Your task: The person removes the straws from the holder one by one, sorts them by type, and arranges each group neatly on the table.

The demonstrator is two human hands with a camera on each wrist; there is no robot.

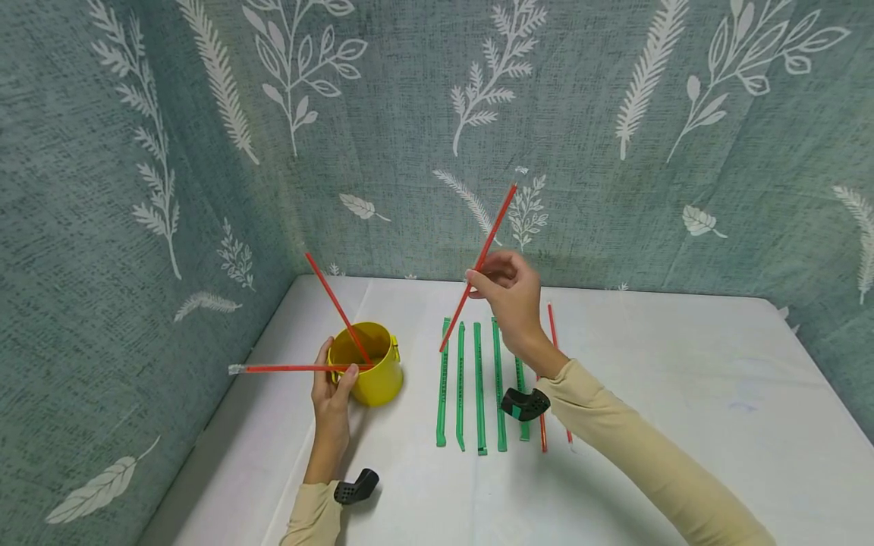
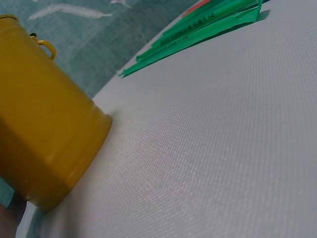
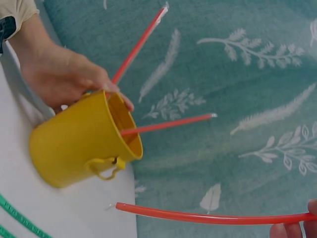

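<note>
My left hand (image 1: 332, 402) holds a small yellow bucket (image 1: 379, 381) at its side and rim, the thumb over the rim beside a red straw. Two red straws stand in the bucket: one leans up and back (image 1: 334, 299), the other juts out to the left (image 1: 287, 368). In the air right of the bucket, my right hand (image 1: 510, 297) pinches another red straw (image 1: 496, 227) between thumb and fingers; clear wrapper shows at its tip. The right wrist view shows this straw (image 3: 213, 217) with only fingertips at its right end. The left wrist view shows the bucket's side (image 2: 44, 114).
Several green wrapped straws (image 1: 479, 387) lie in a row on the white table (image 1: 683, 364). Right of them lie two more red straws (image 1: 570, 434), partly behind my right forearm. A patterned green cloth (image 1: 410, 152) hangs behind and at the left.
</note>
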